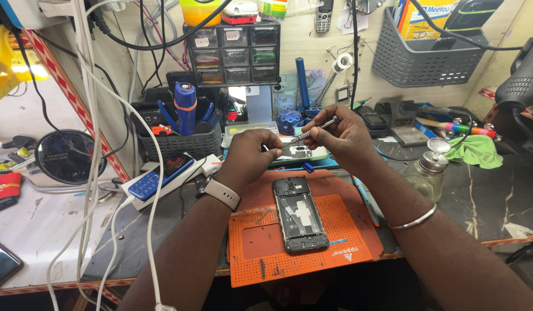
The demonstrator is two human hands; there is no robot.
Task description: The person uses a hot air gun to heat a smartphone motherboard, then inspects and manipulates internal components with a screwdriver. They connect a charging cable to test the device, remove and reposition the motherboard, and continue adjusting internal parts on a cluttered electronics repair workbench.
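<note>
A person's left hand (252,152) pinches a small pale phone part (301,152) above the middle of the table (497,201), fingers closed on its near end so that it stays level and steady. The right hand (344,135) closes on a slim metal tool (313,130), probably a screwdriver or tweezers, held like a pen and angled down so its tip meets the part; what the tip does there is too small to tell. Both hands are raised close under the camera, seemingly to bring the fine work into clear sight.

Below them an opened smartphone (300,214), its back removed and insides exposed, lies lengthwise on an orange work mat (266,253) at the table's front edge, within easy reach. A blue keypad phone (161,175) rests toward the left edge beside white cables (114,242). A glass dispenser bottle (429,173) and a green cloth (478,151) sit to the right. Along the back edge stand a dark basket of tools (180,141) and a small drawer cabinet (232,55).
</note>
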